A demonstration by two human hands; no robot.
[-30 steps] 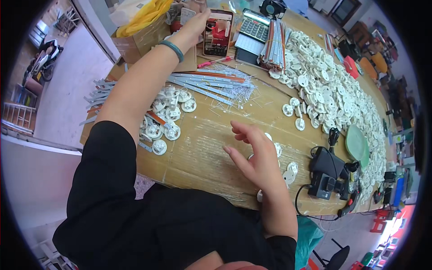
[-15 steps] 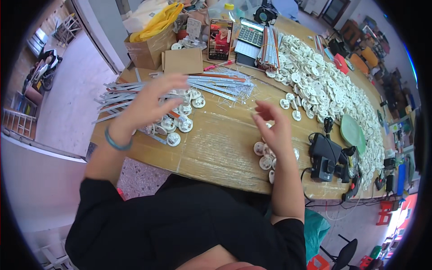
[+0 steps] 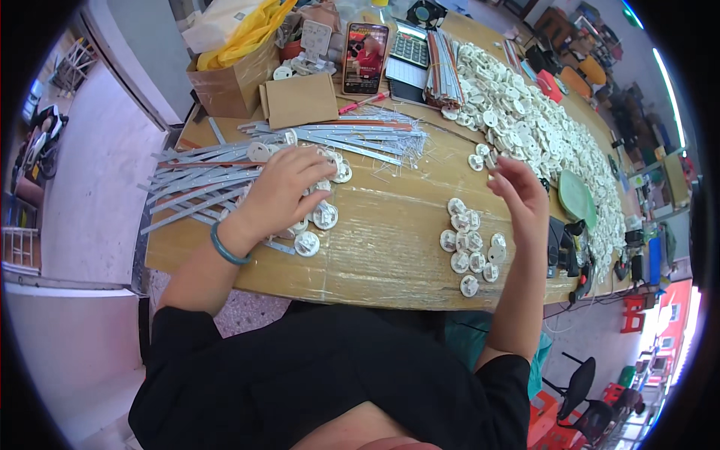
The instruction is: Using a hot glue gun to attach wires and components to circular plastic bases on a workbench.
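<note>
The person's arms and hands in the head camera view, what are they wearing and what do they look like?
Both forearms are bare. The sleeves of a black top end above the elbows. The left hand has a teal ring-shaped bangle around its wrist. The right hand shows no glove, watch or band. No rings can be made out on either hand.

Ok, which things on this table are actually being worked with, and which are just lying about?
In hand:
- left hand on the small cluster of white discs
- grey strips beneath it
- right hand raised over the second disc group

Lying about:
- phone
- calculator
- cardboard box
- green plate
- big disc heap
</note>
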